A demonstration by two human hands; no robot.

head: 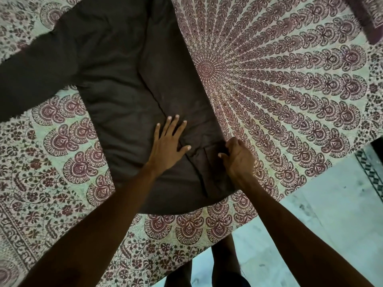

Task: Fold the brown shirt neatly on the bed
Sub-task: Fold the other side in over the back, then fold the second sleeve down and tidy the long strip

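The brown shirt lies spread flat on the bed, its right side folded inward along a straight crease and one long sleeve stretched out to the left. My left hand presses flat on the shirt's lower middle with its fingers straight and spread. My right hand sits at the shirt's right edge near the hem, fingers curled, pinching the folded cloth there.
The bed is covered by a cream sheet with a maroon mandala print. The bed's edge runs diagonally at the lower right, with pale floor beyond. My legs stand by that edge. A maroon-printed cloth lies at the top right.
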